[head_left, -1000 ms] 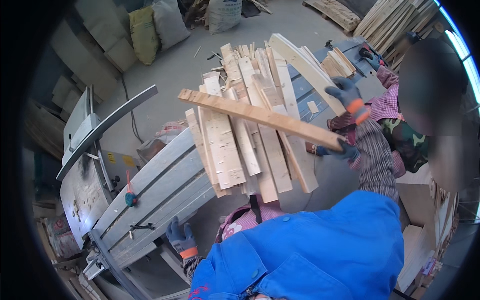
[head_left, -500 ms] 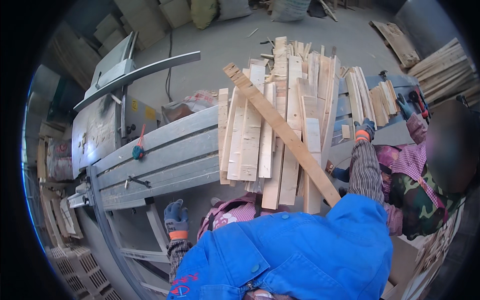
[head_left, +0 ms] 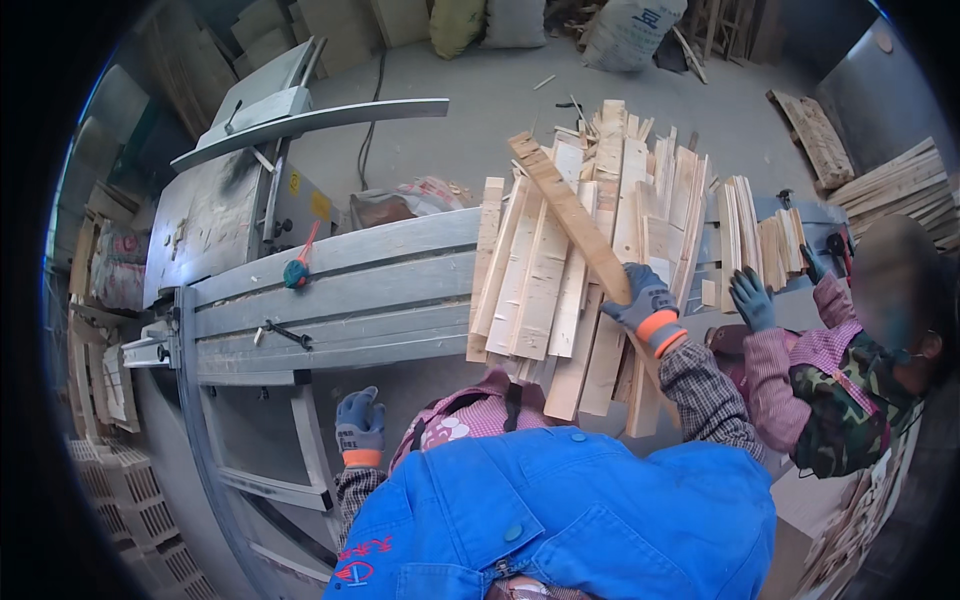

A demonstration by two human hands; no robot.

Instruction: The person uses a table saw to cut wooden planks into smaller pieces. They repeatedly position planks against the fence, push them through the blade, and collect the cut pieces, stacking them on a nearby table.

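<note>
One long brown wooden plank (head_left: 570, 212) slants across the pile of pale rough wooden strips (head_left: 540, 290) on the grey slatted metal surface (head_left: 400, 268). The grey-gloved right hand (head_left: 643, 300) has moved from the smaller bundle of pale strips (head_left: 739, 225) onto the plank, now the piece being handled; fingers and thumb appear clamped across it, underside hidden, forearm reaching forward. The grey-gloved left hand (head_left: 361, 420) hangs empty, fingers apart.
</note>
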